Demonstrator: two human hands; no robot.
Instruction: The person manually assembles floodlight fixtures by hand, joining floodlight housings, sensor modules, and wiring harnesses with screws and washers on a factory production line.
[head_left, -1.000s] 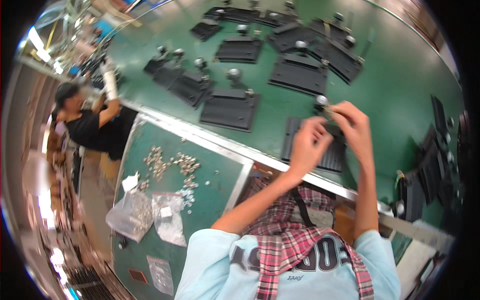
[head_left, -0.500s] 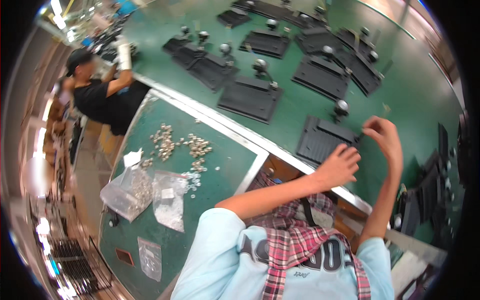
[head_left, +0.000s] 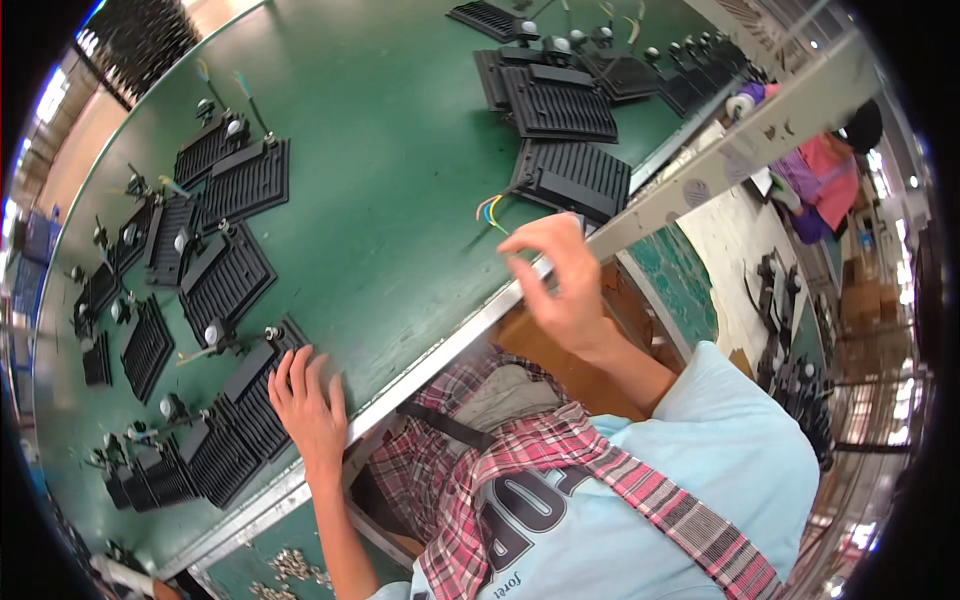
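Note:
My left hand lies with fingers spread on the edge of a black finned floodlight housing near the table's front edge. Beside that one, another floodlight housing sits at the front left. My right hand, slightly blurred, hovers over the front rail with thumb and forefinger apart and nothing visible between them. Just beyond its fingertips, loose coloured wires stick out from a floodlight housing, which lies tilted on the table near the rail.
More black floodlights with round sensor heads cover the left of the green table. Others are stacked at the far right. A metal beam crosses at right, with a person behind it. Small metal fittings lie lower left.
The view has swung to the right. My right hand has come away from the floodlight where its fingers were pinched, and has opened. My left hand now rests on a floodlight.

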